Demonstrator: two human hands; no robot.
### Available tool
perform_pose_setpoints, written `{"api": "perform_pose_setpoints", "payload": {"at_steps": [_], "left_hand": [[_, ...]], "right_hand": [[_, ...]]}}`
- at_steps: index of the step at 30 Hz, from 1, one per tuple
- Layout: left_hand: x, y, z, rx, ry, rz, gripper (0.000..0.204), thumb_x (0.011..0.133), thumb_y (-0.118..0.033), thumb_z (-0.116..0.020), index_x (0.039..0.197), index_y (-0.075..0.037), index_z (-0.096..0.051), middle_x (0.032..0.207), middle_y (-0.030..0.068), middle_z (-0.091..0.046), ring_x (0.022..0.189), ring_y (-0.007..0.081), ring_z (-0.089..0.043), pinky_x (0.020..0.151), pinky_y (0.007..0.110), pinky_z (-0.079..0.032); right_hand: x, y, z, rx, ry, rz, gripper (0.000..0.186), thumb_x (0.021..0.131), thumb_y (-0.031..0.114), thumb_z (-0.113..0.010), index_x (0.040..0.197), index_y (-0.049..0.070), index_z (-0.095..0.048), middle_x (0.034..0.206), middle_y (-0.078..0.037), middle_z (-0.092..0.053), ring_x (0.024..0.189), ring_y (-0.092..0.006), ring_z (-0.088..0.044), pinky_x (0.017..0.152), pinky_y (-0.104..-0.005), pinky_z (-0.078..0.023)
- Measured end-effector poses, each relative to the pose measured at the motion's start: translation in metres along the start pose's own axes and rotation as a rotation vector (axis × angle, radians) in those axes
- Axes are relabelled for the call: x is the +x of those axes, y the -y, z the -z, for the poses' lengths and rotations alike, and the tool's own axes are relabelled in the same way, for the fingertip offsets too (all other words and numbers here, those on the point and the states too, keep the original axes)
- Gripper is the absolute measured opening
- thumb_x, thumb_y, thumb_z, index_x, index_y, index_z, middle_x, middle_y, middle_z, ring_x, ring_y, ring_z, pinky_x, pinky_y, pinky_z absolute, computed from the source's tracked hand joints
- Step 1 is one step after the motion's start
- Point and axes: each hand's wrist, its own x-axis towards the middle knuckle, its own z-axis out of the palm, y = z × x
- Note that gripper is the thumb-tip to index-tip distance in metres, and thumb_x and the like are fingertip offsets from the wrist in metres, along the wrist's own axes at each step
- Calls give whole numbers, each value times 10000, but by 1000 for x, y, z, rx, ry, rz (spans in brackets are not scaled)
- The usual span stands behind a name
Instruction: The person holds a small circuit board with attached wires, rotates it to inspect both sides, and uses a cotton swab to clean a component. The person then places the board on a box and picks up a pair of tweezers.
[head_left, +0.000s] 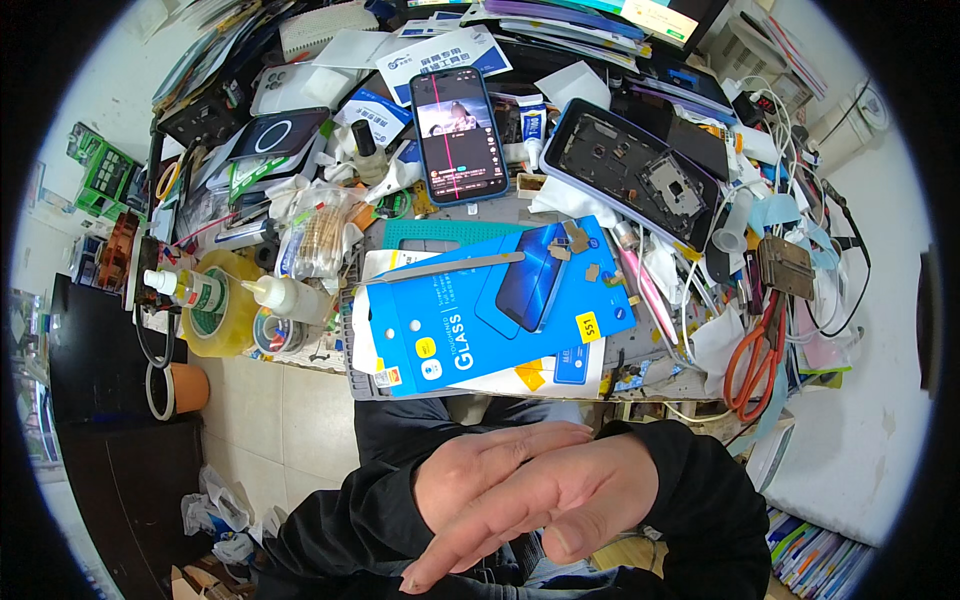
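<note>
My left hand [470, 470] and my right hand [560, 495] cross over my lap, below the table edge, the right one in front with fingers stretched out, the left partly hidden behind it. Both appear empty and overlap each other. Just beyond them lies a blue screen-protector package [420, 330], with metal tweezers [430, 268] and small metal pieces [567, 240] on top. A green perforated mat [410, 233] lies under it. Farther back are a phone with a lit screen [455, 150] and an opened phone with exposed internals [610, 160].
At left stand a yellow tape roll [230, 335], a white nozzle bottle [300, 305] and bundled cotton swabs [310, 240]. Orange-handled scissors [750, 380] and cables [845, 250] are at right. Piled papers [560, 25] line the back. An orange bin [188, 390] sits on the tiled floor.
</note>
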Motion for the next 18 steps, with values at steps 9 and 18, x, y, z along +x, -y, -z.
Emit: {"api": "perform_pose_setpoints", "payload": {"at_steps": [9, 18], "left_hand": [[-4, 0, 1, 4, 9, 8, 891, 983, -558, -461, 1503, 122, -215, 1542, 197, -397, 1393, 228, -436, 1184, 319, -299], [14, -27, 26, -68, 244, 516, 851, 968, -517, -478, 1482, 115, -235, 1523, 185, -410, 1376, 222, -445, 1173, 322, -300]], "right_hand": [[-5, -5, -14, 432, 29, -57, 649, 1061, 521, -401, 1432, -2, -504, 1351, -99, -580, 1167, -183, -537, 1043, -326, -401], [-1, -25, -16, 488, -199, 175, 524, 1020, 261, -358, 1339, -101, -564, 1443, -233, -530, 1128, -303, -534, 952, -377, -401]]}}
